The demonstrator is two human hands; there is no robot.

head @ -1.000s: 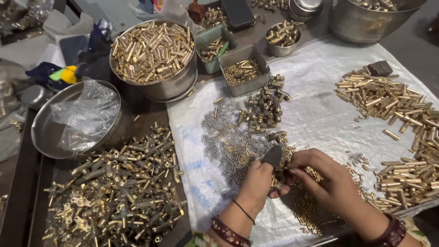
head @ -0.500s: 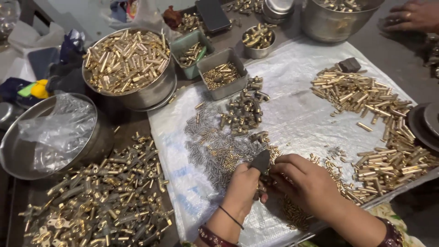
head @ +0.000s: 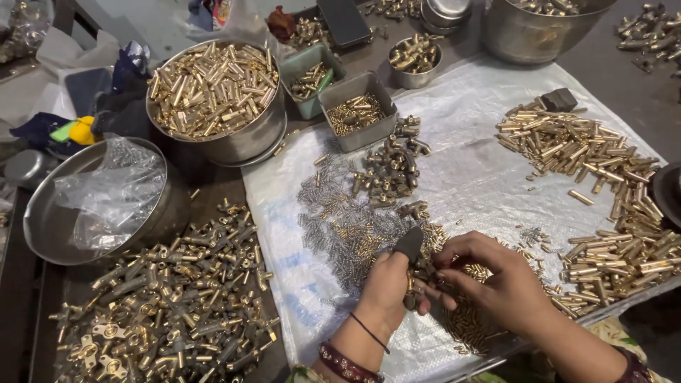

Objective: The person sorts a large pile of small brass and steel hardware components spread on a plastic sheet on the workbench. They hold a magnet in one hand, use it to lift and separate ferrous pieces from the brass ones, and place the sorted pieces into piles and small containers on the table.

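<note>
On the plastic sheet (head: 482, 177), tubes (head: 603, 191) lie right of my hands (head: 454, 284); a full steel bowl (head: 216, 99) sits behind-left, off it.

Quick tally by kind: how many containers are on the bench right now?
Large round steel bowls: 3 (full of brass tubes, plastic-lined, far one)
Small round steel cups: 2 ()
Rectangular trays: 2 (grey, green)
Total: 7

dark worn worktop (head: 213, 186), white woven plastic sheet (head: 482, 177) spread over its right half, sheet wrinkled and glossy under even overhead light, bare dark surface at top right, pale cloth (head: 42, 85) bunched at left edge
</note>
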